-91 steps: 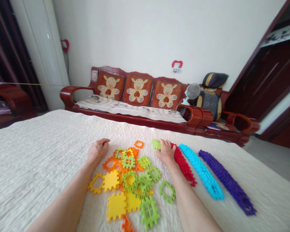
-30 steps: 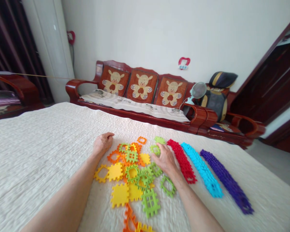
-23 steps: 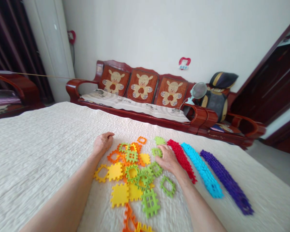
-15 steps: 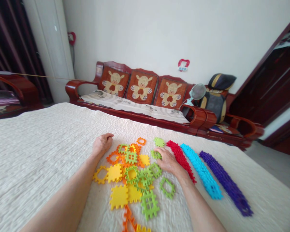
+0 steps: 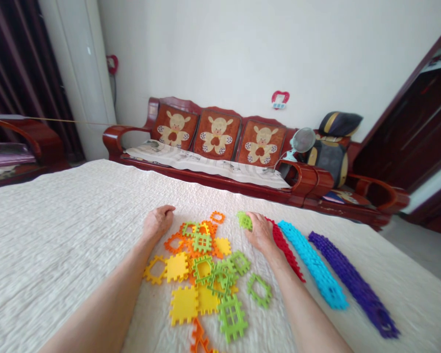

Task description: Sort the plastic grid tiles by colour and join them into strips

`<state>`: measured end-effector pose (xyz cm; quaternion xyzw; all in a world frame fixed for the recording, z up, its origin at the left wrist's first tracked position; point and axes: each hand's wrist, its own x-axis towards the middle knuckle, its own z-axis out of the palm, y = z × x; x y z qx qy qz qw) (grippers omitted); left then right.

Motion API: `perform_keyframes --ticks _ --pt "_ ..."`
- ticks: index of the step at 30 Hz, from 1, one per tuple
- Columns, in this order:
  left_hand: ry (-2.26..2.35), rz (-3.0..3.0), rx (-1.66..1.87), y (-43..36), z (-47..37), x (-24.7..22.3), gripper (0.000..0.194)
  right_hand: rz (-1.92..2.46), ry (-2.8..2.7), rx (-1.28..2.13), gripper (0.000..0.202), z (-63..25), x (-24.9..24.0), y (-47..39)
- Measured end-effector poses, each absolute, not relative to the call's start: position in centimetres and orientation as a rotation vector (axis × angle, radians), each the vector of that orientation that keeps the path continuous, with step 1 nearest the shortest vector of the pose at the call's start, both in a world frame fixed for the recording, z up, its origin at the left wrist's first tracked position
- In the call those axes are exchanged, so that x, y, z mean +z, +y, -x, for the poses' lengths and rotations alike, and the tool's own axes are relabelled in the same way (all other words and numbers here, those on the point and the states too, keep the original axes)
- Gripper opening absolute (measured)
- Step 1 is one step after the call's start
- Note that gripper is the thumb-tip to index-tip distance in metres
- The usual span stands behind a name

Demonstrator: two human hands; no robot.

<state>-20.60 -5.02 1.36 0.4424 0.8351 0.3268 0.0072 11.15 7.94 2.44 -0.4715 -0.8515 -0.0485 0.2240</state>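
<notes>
My right hand [image 5: 260,230] has its fingers closed on a green interlocking plastic tile [image 5: 245,221], at the far right of the loose pile. This tile appears to lie over another green one, partly hidden by my fingers. My left hand [image 5: 159,221] rests closed on the cloth left of the pile, with nothing visible in it. Between my arms lie green tiles such as a window-shaped one [image 5: 232,317], yellow square tiles [image 5: 184,305] and orange tiles [image 5: 174,242], many overlapping. A small orange frame tile [image 5: 217,217] sits alone at the far edge.
Strips of stacked tiles in red [image 5: 287,252], light blue [image 5: 312,264] and purple [image 5: 353,282] lie right of my right arm. A cream quilted cloth [image 5: 77,220] covers the surface. Beyond stand a wooden sofa [image 5: 206,175] and a small fan [image 5: 303,141].
My right hand has moved away from me and slightly right, carrying a green tile from beside the pile to the green tile farther back. My left hand has stayed in place.
</notes>
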Motion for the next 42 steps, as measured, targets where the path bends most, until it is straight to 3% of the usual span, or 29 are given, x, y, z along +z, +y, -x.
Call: perform_keyframes --ticks 27,35,39,42 --pt "2.629 -1.392 1.025 -4.9 20.7 1.2 0.036 1.167 -2.260 -0.073 0.052 -11.0 2.4 7.1" --pt "2.607 -1.355 1.076 -4.7 20.9 0.8 0.035 0.949 -2.502 0.473 0.045 -12.1 4.9 3.2" --pt "2.595 -1.321 1.081 -4.7 20.9 0.8 0.035 0.771 -2.773 0.817 0.068 -13.4 5.7 0.5" --pt "2.593 -1.317 1.072 -4.7 20.8 0.9 0.035 0.765 -2.819 0.795 0.074 -13.6 5.7 -0.4"
